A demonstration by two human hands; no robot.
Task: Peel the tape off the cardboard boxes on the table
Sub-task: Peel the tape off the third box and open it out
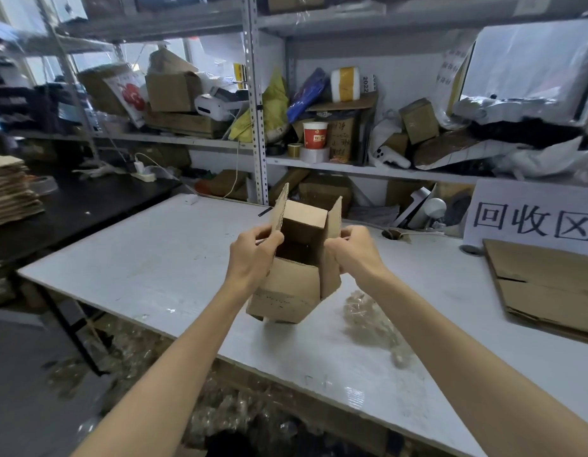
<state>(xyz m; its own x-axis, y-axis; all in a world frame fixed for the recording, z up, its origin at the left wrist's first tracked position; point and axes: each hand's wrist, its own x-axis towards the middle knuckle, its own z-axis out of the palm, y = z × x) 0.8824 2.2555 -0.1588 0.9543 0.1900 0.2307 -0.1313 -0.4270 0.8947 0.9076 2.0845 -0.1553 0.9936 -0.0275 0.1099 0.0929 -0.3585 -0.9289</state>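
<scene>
Box [287, 288] open, tilted near table's [154, 258] front edge; your left hand [253, 255] and right hand [352, 250] pinch its side flaps. Next: find remaining tape.

I note a plain brown cardboard box [294, 278], a white surface [147, 258], and a white sign [530, 219] with black characters.

We hold the open cardboard box [287, 285] between our fingers, above the table [154, 258]. Right of our right fingers [350, 234] lies flattened cardboard [546, 285]; nearer us, below them, crumpled tape [371, 319].
</scene>
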